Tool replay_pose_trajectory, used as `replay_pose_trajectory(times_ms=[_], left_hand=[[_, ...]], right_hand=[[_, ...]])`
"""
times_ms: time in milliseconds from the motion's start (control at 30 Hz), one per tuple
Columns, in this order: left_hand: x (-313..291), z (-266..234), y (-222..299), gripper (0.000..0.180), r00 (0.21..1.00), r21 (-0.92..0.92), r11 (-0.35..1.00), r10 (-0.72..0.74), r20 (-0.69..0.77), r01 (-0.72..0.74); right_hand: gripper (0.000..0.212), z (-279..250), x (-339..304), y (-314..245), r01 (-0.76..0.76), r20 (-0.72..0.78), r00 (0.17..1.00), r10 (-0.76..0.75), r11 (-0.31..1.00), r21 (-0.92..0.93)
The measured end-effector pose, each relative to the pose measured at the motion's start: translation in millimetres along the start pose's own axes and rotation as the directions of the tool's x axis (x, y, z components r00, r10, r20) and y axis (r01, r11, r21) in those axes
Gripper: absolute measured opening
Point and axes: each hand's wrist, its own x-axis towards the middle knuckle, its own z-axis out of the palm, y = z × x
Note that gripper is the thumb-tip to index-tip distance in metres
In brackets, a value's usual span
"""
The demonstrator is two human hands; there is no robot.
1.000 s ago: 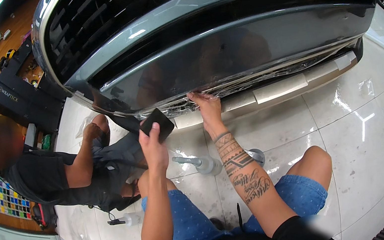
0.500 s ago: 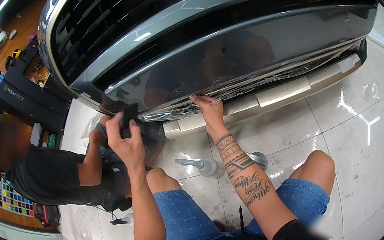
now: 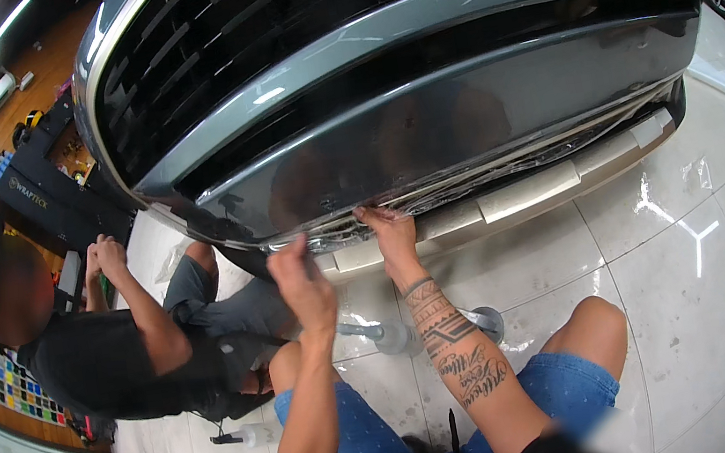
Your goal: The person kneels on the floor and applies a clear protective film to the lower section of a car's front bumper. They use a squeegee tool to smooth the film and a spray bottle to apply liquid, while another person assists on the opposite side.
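In front of me is the grey front bumper (image 3: 459,116) of a car, with crumpled clear film (image 3: 506,173) bunched along its lower edge. My right hand (image 3: 392,236) is closed on this film near the middle of the edge, thumb up against the panel. My left hand (image 3: 304,288) is raised just left of it, by the film's left end. Motion smears its fingers, so whether it holds anything does not show. A pale lower trim strip (image 3: 528,191) runs beneath the film, behind my right wrist.
A co-worker in black (image 3: 107,352) sits close on my left, hands raised. On the tiled floor between my knees stand a spray bottle (image 3: 389,336) and a round metal object (image 3: 489,325). Another bottle (image 3: 249,436) lies lower left. A black case (image 3: 45,196) stands behind the co-worker.
My left hand has moved right and down, toward my right hand; the dark thing by its fingers no longer shows. My right hand stays at the film. The co-worker has leaned back and raised both hands.
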Motion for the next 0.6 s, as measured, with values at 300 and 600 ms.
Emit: replay_pose_trajectory(times_ms=[300,600], left_hand=[[4,-4,8,0.043,0.971,0.079,0.997,-0.015,0.240,-0.004],[54,76,148,0.015,0.955,-0.297,0.933,-0.121,0.270,0.203]], right_hand=[[0.012,7,-8,3,-0.027,0.003,1.000,0.027,0.999,0.029],[0.008,-14,6,0,0.100,0.003,0.995,-0.101,0.991,-0.094]])
